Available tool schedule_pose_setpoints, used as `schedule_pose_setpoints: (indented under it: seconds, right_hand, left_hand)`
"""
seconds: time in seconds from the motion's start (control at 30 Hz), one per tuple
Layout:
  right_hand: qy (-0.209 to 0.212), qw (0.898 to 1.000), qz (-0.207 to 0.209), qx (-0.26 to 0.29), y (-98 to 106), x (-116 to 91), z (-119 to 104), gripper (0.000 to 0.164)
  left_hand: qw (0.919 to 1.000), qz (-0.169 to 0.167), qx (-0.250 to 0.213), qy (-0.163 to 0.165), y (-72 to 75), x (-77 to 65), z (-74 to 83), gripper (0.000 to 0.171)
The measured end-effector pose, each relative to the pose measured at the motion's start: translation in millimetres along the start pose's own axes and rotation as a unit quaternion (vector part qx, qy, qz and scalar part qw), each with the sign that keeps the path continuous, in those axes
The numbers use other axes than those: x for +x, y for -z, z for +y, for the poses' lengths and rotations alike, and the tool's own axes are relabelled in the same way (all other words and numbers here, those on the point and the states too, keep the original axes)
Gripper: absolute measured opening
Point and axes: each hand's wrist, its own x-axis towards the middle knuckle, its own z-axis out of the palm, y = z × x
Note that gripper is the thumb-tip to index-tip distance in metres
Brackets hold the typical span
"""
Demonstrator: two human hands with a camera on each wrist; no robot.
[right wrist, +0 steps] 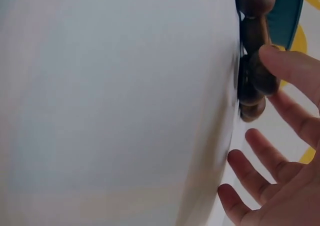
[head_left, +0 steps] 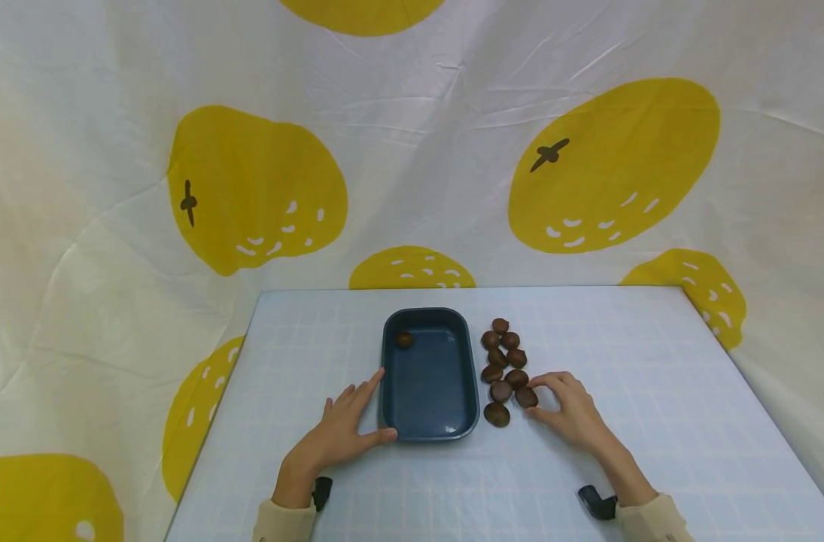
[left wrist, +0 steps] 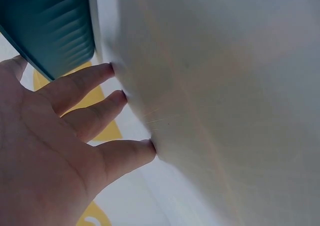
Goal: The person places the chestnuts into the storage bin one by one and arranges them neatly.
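Note:
My right hand [head_left: 572, 414] pinches a brown chestnut [head_left: 526, 397] between thumb and index finger, at the near right of a group of chestnuts. In the right wrist view the pinched chestnut [right wrist: 263, 76] sits at the thumb tip, with the other fingers spread below. A dark blue rectangular tray [head_left: 429, 403] stands left of the group, one chestnut [head_left: 403, 340] lying in its far left corner. With fingers spread, my left hand [head_left: 340, 430] touches the tray's left side and near left corner. Its fingertips rest on the tabletop in the left wrist view.
Several more chestnuts [head_left: 497, 358] lie in a loose column along the tray's right side. A pale checked cloth covers the table [head_left: 655, 391]. Behind it hangs a white curtain [head_left: 425, 173] with large yellow fruit prints.

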Motion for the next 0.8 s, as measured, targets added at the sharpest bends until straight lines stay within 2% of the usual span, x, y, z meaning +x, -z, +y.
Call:
schedule_pose_setpoints:
  seconds: [0.33,0.8]
  right_hand:
    - [0.012,0.999,0.006,0.042,7,8,-18,0.039]
    - [0.045,0.995,0.012,0.089,6,38,-45,0.038]
  left_hand:
    - [1.0000,-0.002,0.002,0.003,-0.3,0.9,-0.6,0.100]
    - [1.0000,0.000,0.005,0.000,-0.5,1.0,-2.9,0.100]
